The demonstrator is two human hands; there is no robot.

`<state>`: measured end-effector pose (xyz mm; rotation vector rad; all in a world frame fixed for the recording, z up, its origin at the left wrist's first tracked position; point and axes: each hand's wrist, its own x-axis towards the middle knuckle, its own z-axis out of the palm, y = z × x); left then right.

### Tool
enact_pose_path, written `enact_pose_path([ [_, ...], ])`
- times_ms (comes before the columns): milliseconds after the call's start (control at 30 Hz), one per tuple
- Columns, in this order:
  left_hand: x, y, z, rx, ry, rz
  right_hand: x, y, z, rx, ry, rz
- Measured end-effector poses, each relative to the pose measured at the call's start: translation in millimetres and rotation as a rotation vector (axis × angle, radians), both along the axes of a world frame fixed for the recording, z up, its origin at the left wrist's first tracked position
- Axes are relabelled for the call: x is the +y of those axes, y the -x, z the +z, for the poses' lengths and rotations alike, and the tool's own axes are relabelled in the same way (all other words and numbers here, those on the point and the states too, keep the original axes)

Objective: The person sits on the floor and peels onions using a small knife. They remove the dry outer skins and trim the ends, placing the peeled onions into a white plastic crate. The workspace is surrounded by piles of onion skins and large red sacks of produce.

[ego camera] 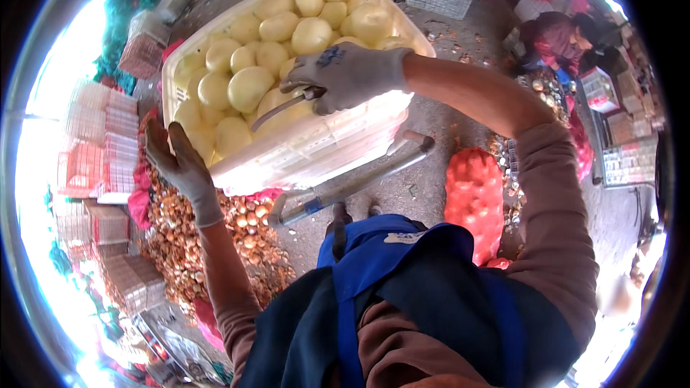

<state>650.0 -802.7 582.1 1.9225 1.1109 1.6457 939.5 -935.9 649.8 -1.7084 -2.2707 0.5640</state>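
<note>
Peeled onions (250,89) fill a white plastic crate (226,26) nearly to its rim, in front of me. My right hand (350,76), in a grey work glove, reaches over the crate's near side. It grips a thin curved metal tool (275,113), a hook or a blade, whose tip hangs over the onions; most of the handle is hidden in the fist. Just outside the crate's left near corner is my left hand (180,164), gloved too, thumb and fingers apart with nothing in them. Whether it touches the crate's side I cannot tell.
Below the crate runs a metal tube frame (350,186). Loose onions and skins (178,237) cover the floor at left, beside stacked crates (116,156). A full red mesh sack (474,199) lies at right. Another person (560,43) bends over onions at the upper right.
</note>
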Motion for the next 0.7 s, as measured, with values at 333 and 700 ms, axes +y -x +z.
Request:
enact_pose_path([
  [333, 2, 4, 1, -0.158, -0.01, -0.096, 20, -69, 48, 0.462, -0.211, -0.511],
  [700, 3, 3, -3, -0.103, -0.01, -0.11, 77, -98, 32, -0.187, 0.05, -0.46],
])
